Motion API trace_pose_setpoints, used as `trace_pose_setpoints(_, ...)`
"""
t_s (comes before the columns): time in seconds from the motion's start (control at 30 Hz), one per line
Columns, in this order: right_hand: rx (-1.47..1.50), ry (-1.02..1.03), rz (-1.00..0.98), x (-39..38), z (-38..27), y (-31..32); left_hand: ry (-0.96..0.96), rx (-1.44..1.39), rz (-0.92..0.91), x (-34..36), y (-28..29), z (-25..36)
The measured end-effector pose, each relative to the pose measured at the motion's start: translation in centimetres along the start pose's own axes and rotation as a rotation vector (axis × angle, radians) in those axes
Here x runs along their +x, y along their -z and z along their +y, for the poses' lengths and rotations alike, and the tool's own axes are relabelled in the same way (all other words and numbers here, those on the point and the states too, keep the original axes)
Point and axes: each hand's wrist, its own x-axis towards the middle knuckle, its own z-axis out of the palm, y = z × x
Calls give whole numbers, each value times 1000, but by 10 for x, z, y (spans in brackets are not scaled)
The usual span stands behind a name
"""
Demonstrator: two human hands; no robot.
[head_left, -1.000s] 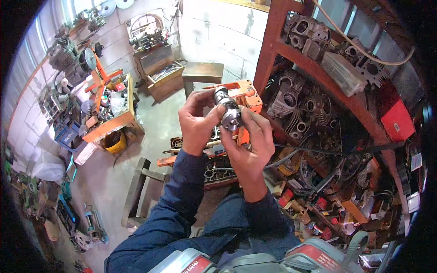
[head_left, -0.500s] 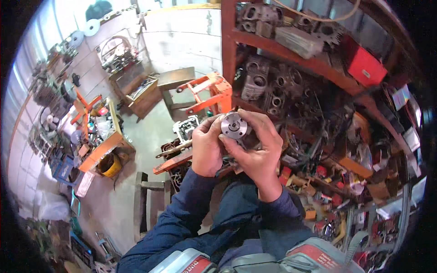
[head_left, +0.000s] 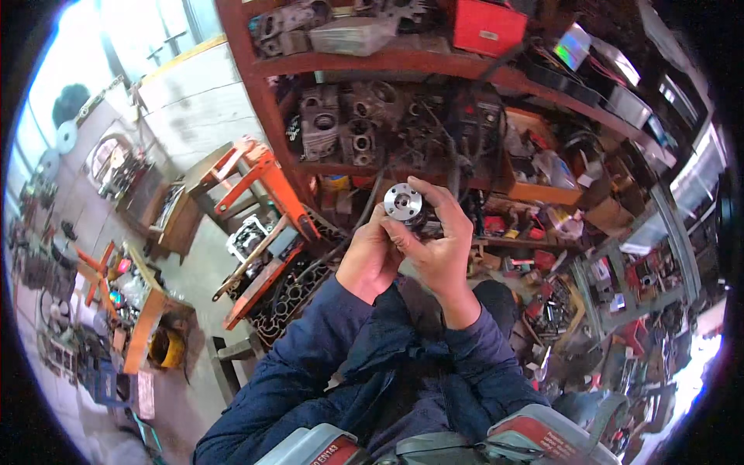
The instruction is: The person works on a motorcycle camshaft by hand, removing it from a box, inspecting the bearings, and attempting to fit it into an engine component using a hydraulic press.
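Note:
A round silver metal part with a centre hole and small bolt holes is held up in front of me by both hands. My left hand grips it from below and behind. My right hand wraps around its right side, with the thumb across its lower face. Both forearms wear dark blue sleeves and rise from the lower edge. The back of the part is hidden by my fingers.
A red metal shelving rack full of engine parts and boxes stands right behind the hands. An orange metal stand and an engine block sit to the left. A yellow bucket and benches lie at lower left.
The view has swung right toward the shelves. My hands and the metal part have stayed together, and the part's flat face is turned more toward me.

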Motion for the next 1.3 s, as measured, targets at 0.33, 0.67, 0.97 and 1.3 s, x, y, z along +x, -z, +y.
trace_pose_setpoints(0.33, 55, -48, -18, 9, 21, 104, 289, 98, -199, 36, -47, -45)
trace_pose_setpoints(0.67, -191, -296, -207, -28, 62, 236, 543, 257, -383, 84, -83, -136)
trace_pose_setpoints(0.97, -354, -303, 148, -70, 76, 285, 572, 407, -425, 96, -132, -213)
trace_pose_setpoints(1.3, -256, -353, 490, -88, 85, 311, -1171, 1054, -590, 107, -154, -223)
